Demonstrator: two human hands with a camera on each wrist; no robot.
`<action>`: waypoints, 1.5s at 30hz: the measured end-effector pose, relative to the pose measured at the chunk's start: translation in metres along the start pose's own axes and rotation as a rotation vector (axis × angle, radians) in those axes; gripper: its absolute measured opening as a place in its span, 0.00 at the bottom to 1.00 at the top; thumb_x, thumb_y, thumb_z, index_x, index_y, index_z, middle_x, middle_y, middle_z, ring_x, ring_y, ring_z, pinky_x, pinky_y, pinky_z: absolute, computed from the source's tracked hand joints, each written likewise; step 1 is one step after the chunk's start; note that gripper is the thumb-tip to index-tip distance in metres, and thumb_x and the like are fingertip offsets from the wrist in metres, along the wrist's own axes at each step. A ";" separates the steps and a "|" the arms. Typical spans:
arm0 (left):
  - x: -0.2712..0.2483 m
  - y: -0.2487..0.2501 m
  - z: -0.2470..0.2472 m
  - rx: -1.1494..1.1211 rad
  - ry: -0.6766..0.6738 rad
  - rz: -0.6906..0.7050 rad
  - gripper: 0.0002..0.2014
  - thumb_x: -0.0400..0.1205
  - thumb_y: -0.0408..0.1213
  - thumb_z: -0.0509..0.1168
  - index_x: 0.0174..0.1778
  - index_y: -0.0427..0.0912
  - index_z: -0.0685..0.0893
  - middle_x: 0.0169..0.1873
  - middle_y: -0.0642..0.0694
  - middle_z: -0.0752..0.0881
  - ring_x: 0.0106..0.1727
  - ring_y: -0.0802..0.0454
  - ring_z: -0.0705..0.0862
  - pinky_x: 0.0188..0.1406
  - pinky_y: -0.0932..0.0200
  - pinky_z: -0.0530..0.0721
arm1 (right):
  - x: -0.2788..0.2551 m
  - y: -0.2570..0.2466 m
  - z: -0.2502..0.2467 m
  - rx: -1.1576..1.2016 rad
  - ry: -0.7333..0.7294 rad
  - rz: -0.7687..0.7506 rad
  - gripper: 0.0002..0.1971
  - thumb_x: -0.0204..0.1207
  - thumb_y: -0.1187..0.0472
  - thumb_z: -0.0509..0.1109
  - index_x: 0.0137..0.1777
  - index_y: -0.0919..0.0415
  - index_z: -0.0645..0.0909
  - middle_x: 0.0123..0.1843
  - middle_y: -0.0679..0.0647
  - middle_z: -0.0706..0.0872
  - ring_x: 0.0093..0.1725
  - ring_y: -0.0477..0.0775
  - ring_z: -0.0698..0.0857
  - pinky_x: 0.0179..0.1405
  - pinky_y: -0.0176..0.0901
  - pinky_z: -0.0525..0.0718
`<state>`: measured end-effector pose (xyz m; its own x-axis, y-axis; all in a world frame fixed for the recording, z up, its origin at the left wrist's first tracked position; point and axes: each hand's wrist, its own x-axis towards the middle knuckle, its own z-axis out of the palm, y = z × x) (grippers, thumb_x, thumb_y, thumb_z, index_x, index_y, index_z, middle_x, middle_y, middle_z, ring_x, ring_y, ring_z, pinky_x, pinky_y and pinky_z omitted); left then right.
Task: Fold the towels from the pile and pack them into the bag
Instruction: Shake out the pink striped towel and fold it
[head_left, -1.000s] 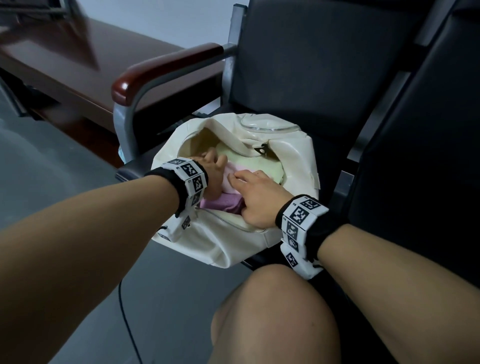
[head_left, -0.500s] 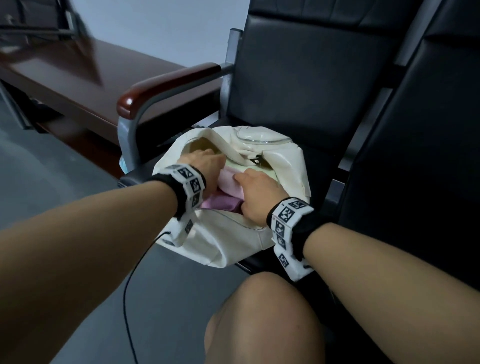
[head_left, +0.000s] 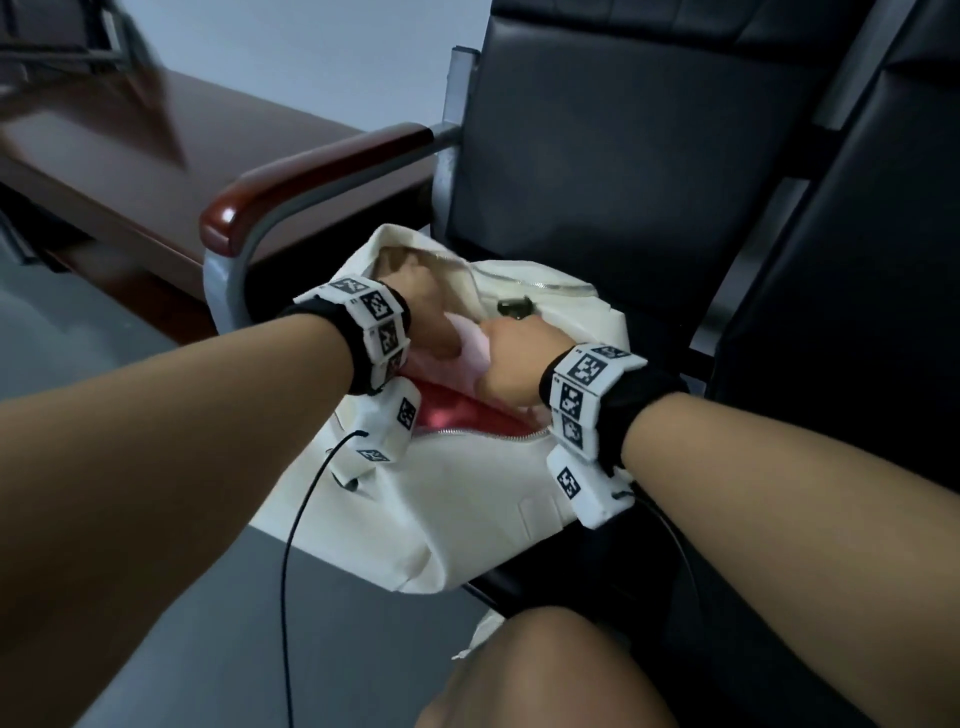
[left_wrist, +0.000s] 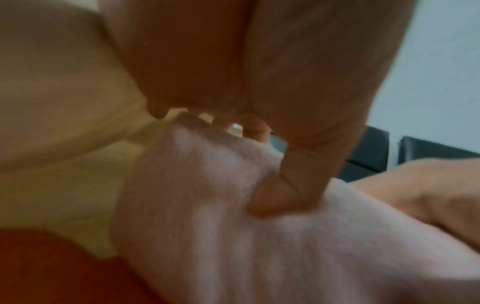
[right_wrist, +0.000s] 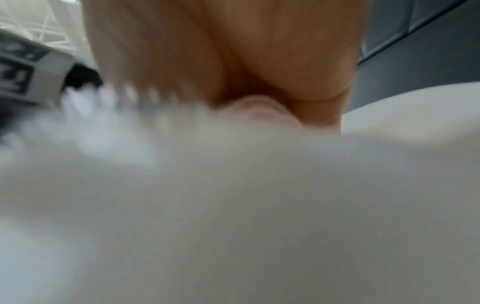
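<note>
No readable words, brand names or numbers appear in any view. The only markings are black-and-white square code patterns printed on the white blocks of the left wristband (head_left: 375, 325) and the right wristband (head_left: 582, 395); they carry no letters or digits. Part of one such pattern shows, blurred, at the left edge of the right wrist view. The bag (head_left: 467, 499) bears no legible label.

My hands (head_left: 467, 338) and the pink towel (head_left: 475, 351) fill the bag's mouth (head_left: 519, 283); the armrest (head_left: 311, 176) blocks the seat's left edge.
</note>
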<state>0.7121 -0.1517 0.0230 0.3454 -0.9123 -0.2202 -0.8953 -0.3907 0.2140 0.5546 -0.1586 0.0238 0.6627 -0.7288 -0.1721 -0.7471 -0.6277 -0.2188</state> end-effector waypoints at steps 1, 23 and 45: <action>0.004 -0.004 -0.003 -0.042 0.072 -0.008 0.31 0.57 0.62 0.70 0.49 0.44 0.87 0.50 0.45 0.85 0.53 0.47 0.83 0.45 0.56 0.79 | 0.005 -0.001 -0.007 -0.003 -0.013 0.007 0.18 0.77 0.51 0.69 0.66 0.53 0.79 0.54 0.55 0.85 0.55 0.61 0.85 0.49 0.46 0.78; 0.029 0.043 -0.014 -0.042 0.381 -0.021 0.16 0.84 0.35 0.65 0.68 0.46 0.83 0.62 0.38 0.84 0.61 0.33 0.86 0.47 0.48 0.78 | 0.052 0.025 -0.020 -0.309 0.270 0.162 0.18 0.88 0.57 0.54 0.73 0.56 0.77 0.71 0.63 0.79 0.69 0.70 0.79 0.57 0.55 0.78; 0.089 0.039 0.051 0.147 -0.046 0.127 0.14 0.85 0.40 0.67 0.64 0.38 0.84 0.45 0.43 0.82 0.60 0.40 0.85 0.64 0.48 0.83 | 0.050 0.066 0.010 -0.318 0.025 0.157 0.22 0.88 0.53 0.52 0.72 0.62 0.79 0.71 0.65 0.80 0.73 0.69 0.73 0.72 0.58 0.71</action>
<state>0.6936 -0.2421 -0.0363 0.2167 -0.9451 -0.2446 -0.9635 -0.2474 0.1021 0.5393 -0.2340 -0.0089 0.5404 -0.8269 -0.1559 -0.8207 -0.5588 0.1189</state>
